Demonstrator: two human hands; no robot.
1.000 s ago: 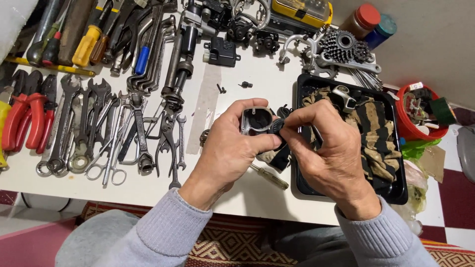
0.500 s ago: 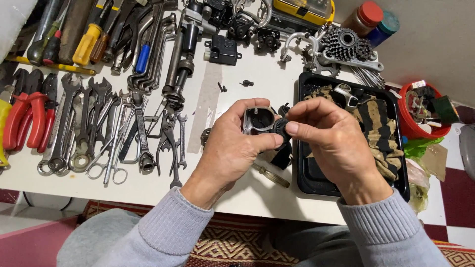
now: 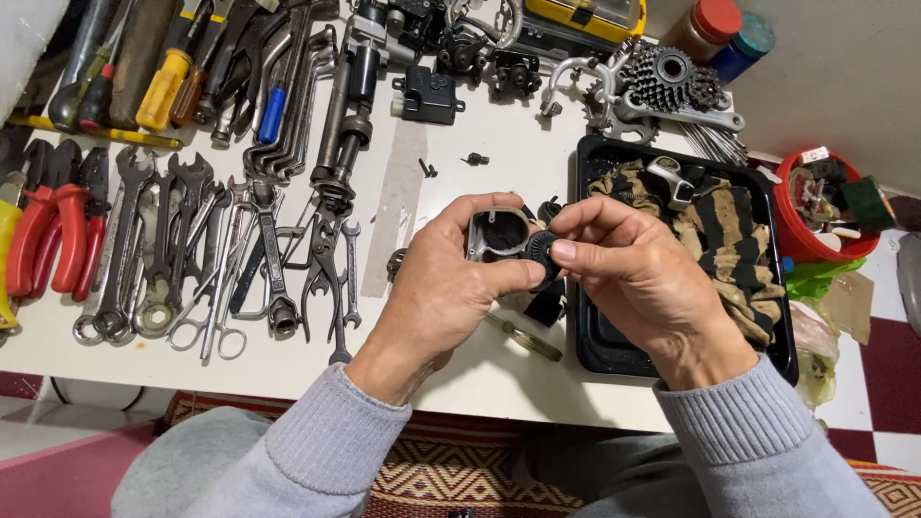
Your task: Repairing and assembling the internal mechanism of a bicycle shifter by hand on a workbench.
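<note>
My fingers cover most of the small metal housing (image 3: 497, 233), so I can't make out its lower half. It is grey, open-topped and dark inside, held above the white tabletop (image 3: 537, 163). My left hand (image 3: 443, 288) grips it; my right hand (image 3: 641, 278) pinches a black ribbed round part (image 3: 543, 255) against its side.

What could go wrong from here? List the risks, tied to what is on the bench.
1. The small black ridged disc is pinched only by fingertips of the right hand against the grey metal housing in the left hand; it might slip and fall among the wrenches.
2. Tiny loose screws lie on the white table near the sleeves; a sweep could scatter them.
3. The black tray sits close to the table's edge and might be nudged.
</note>
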